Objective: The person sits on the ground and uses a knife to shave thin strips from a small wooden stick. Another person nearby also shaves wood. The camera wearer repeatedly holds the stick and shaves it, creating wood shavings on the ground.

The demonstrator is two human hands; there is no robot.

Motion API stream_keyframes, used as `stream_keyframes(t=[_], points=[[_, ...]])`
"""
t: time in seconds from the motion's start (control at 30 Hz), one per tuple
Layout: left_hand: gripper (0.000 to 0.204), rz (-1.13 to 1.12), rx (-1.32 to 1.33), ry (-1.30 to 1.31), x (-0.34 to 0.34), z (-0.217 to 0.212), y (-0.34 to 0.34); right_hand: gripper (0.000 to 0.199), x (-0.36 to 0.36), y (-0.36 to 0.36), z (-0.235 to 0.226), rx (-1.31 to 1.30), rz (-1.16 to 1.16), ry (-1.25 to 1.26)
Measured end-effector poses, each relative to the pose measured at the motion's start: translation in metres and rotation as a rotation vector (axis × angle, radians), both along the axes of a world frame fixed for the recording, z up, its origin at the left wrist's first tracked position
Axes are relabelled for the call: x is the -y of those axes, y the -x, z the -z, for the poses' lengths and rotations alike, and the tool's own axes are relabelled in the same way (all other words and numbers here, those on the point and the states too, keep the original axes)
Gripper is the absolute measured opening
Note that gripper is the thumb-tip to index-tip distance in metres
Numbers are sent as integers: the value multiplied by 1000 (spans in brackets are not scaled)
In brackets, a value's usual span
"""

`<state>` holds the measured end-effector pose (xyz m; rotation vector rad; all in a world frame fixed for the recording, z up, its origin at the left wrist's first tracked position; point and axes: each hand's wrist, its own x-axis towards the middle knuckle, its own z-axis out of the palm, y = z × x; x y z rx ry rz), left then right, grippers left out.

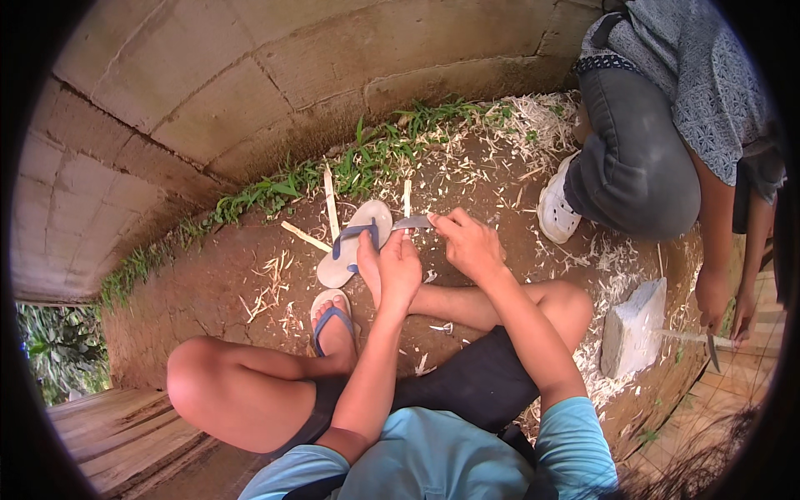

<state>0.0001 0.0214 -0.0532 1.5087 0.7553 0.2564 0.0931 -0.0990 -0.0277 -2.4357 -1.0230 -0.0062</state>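
Note:
My left hand (402, 268) is closed around a thin pale wooden stick (407, 193), which points away from me. In my right hand (472, 243) is a small knife, gripped near the base of its blade (410, 222). The blade lies across the stick just beyond my left fingertips. Below and left of it is a pale flip-flop (332, 271) with blue straps, my bare foot beside it. My other foot (334, 337) wears the matching flip-flop. Two more pale sticks, one upright in view (331, 204) and one slanted (305, 237), lie on the dirt near the flip-flop.
Wood shavings (533, 133) litter the dirt, with grass along a block wall (292, 75). At right, another person crouches, holding a knife (713, 354) and a pale strip (692, 336) beside a whitish block (635, 329). Wooden planks (125, 433) are at lower left.

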Motion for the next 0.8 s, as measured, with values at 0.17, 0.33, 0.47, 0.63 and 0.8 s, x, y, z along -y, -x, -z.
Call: stream_keyframes(t=[0.17,0.33,0.47,0.63,0.8], points=[[25,183,4,-46,40,-2,9,29,10,-47,-3,-8,365,0],[23,-34,56,402,4,-14,-2,24,32,-32,-14,-6,228,-157],[23,-149,56,491,-8,-40,-5,25,16,11,-11,-154,21,-87],[22,-122,81,540,-10,-41,-1,23,1,17,-9,-179,-2,-150],[22,-16,73,320,-7,-12,-4,24,0,12,-10,-163,62,-127]])
